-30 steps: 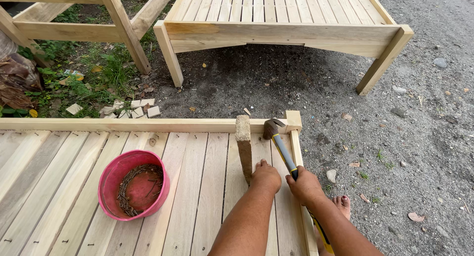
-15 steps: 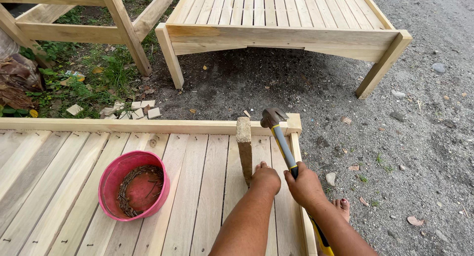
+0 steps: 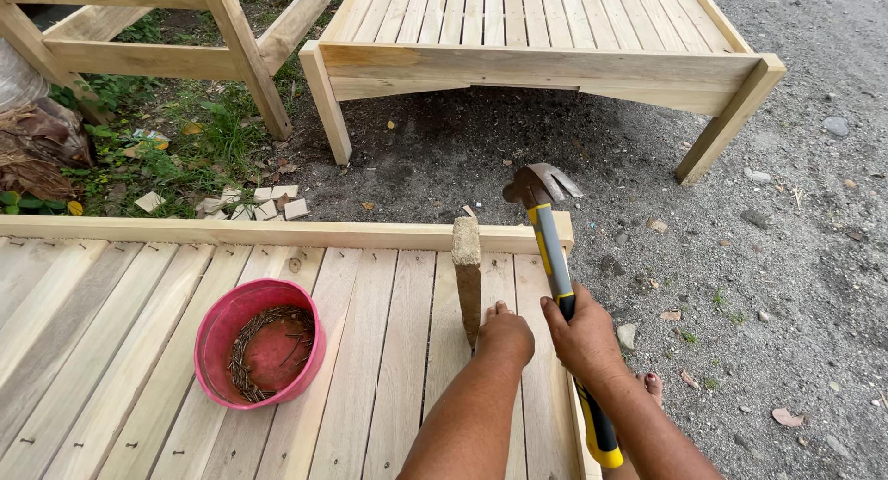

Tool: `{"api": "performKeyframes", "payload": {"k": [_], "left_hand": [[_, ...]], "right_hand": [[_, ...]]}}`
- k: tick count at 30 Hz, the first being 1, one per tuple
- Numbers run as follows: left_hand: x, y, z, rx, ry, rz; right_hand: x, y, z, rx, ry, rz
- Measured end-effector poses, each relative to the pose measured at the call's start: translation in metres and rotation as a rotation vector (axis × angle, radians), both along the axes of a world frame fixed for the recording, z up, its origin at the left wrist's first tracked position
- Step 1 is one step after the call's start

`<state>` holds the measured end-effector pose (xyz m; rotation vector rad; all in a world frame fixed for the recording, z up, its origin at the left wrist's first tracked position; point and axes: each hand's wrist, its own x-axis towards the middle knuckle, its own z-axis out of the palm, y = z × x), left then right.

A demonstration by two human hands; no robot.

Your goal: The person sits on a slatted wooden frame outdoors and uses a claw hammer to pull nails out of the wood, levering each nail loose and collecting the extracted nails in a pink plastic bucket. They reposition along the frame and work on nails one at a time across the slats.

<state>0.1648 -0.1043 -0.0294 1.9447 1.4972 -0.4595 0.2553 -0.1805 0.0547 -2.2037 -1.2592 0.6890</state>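
Head view looks down on a slatted wooden frame [image 3: 370, 350] lying on gravel. Right hand [image 3: 583, 337] is closed round a hammer [image 3: 555, 267] with a yellow-and-black handle; the head is raised, at about 12 o'clock from the fist, above the frame's far rail [image 3: 277, 232]. Left hand [image 3: 504, 337] is curled shut with knuckles up, resting on the slats at the near end of a short wooden block [image 3: 467, 276] that lies wedged between two slats and points toward 12 o'clock. What the fingers pinch is hidden; it may be a nail, but I cannot tell.

Judging from the lifted hammer and the steadying fist, the step in hand looks like a strike in the nailing of slats, with the block serving as a spacer. The next blow calls for a short, square drop onto a spot just beside the left fingers, so aim counts more than force.

Both forearms come in from 6 o'clock, close together; the right wrist is cocked back, and the handle's end sticks out below the fist toward 5 o'clock.

At 9 o'clock from the hands sits a pink bowl [image 3: 259, 341] of nails. Another slatted frame [image 3: 555, 36] stands at 12 o'clock, and wood scraps [image 3: 268, 203] lie by the grass at 11 o'clock.
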Motion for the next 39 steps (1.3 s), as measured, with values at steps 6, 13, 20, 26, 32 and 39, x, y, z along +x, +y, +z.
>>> {"api": "performKeyframes", "payload": {"k": [6, 13, 20, 26, 32, 39], "left_hand": [[-0.001, -0.006, -0.001, 0.048, -0.017, 0.004], [0.0, -0.003, -0.011, 0.048, 0.018, -0.03], [-0.001, -0.004, -0.017, 0.097, -0.003, -0.032], [-0.003, -0.005, -0.01, 0.084, 0.027, -0.063], [-0.003, -0.004, -0.021, 0.095, 0.001, -0.047], [-0.002, -0.005, -0.03, 0.076, -0.016, -0.03]], "right_hand": [[0.006, -0.006, -0.05, -0.174, -0.104, 0.086], [-0.002, -0.007, -0.005, -0.203, 0.114, -0.044], [-0.002, 0.0, -0.025, -0.05, -0.053, 0.003], [-0.007, 0.001, -0.02, -0.322, 0.148, -0.037], [-0.005, -0.003, 0.001, -0.074, 0.033, 0.003], [-0.006, 0.007, -0.031, -0.286, -0.031, -0.011]]}}
